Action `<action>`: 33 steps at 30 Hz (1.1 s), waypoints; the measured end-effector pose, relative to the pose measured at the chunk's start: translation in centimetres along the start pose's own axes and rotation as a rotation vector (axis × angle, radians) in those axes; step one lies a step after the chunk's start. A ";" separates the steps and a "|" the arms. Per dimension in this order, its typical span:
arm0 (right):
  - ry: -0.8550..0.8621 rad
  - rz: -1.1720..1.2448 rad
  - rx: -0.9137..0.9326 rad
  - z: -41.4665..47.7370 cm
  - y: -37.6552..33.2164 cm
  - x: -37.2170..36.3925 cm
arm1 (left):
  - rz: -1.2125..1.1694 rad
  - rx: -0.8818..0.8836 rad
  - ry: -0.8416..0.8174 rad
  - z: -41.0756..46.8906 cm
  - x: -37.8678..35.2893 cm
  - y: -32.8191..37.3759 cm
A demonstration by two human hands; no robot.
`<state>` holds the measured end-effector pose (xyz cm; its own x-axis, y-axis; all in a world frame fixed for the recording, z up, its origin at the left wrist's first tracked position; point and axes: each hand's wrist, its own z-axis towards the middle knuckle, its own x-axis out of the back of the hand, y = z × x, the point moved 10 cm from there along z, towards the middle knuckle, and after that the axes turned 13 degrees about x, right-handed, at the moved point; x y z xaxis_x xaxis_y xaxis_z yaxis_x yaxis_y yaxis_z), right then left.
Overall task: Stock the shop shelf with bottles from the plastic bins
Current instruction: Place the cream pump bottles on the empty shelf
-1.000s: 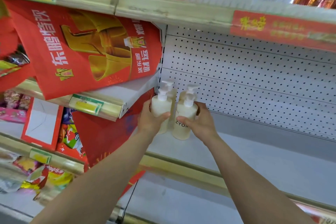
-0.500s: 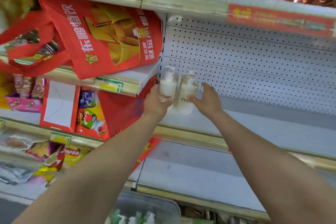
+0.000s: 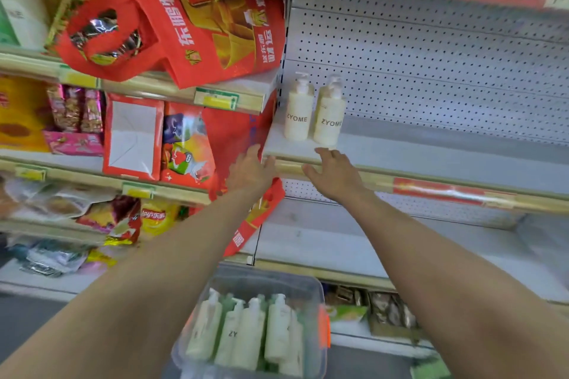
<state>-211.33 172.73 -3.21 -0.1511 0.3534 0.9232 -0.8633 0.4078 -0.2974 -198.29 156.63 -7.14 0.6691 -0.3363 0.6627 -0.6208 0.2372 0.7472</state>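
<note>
Two cream pump bottles were observed upright on the white shop shelf (image 3: 431, 160), at its far left end, against the perforated back panel (image 3: 431, 71). The left pump bottle (image 3: 297, 114) and the right pump bottle (image 3: 329, 120) were positioned just beside each other, each with the printed word ZYOME facing forward and the pump head on top.

The left hand (image 3: 249, 171) was held in front of the shelf's left corner, below the bottles, with the fingers loosely extended and nothing held. Contact between this hand and the front rail (image 3: 431, 191) could not be determined. The right hand (image 3: 334, 174) was held over the same rail, just below the right bottle, with the fingers spread and relaxed and nothing held. Neither hand was in contact with a bottle.

A clear plastic bin (image 3: 268, 281) was located low in the view, between the forearms. More pump bottles (image 3: 246, 332) of the same kind were packed in it, lying side by side.

A red printed bag (image 3: 200, 24) was seen on the adjoining shelf unit to the left, above snack packets (image 3: 154, 218).
</note>
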 end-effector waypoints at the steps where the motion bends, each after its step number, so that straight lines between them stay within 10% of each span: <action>1: -0.030 0.021 -0.017 -0.8 0.2 -1.4 | 0.006 0.006 -0.015 -0.3 -0.5 -1.2; 22: -0.794 0.465 -0.545 -20.2 11.3 -38.1 | 0.173 0.668 -0.467 -11.9 -20.3 -33.8; 33: -0.729 0.651 -0.894 -22.5 13.1 -48.1 | 0.342 0.768 -0.451 -14.3 -26.1 -38.8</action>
<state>-204.55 180.04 -56.99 -0.8792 0.2783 0.3868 0.0349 0.8471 -0.5302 -185.87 169.27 -52.71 0.2805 -0.7177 0.6374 -0.9597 -0.2216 0.1728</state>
